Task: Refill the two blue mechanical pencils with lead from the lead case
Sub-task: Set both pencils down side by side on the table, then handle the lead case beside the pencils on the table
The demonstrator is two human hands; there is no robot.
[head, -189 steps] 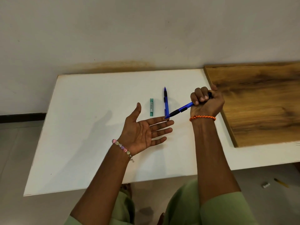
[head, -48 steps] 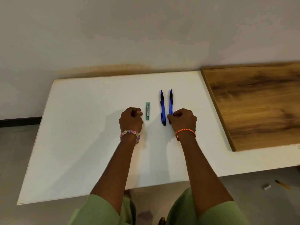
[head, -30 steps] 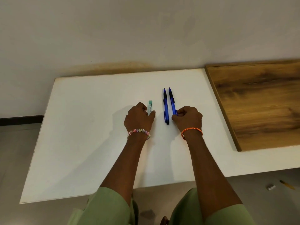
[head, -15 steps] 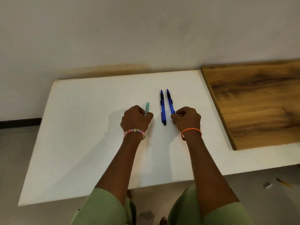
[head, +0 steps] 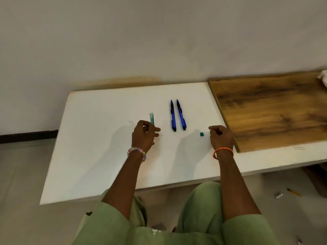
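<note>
On the white table (head: 99, 156), the left hand (head: 144, 137) pinches the green lead case (head: 152, 118), uncapped, its far end tilted up. Its small cap (head: 201, 134) lies beside the right hand (head: 221, 137), whose fingers are curled, apparently empty. Two blue pencils (head: 177, 114) lie between. Tipping the open case could spill brittle leads.

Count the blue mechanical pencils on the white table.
2. Left pencil and right pencil lie side by side mid-table, between the left hand and right hand. None appears hidden.
</note>
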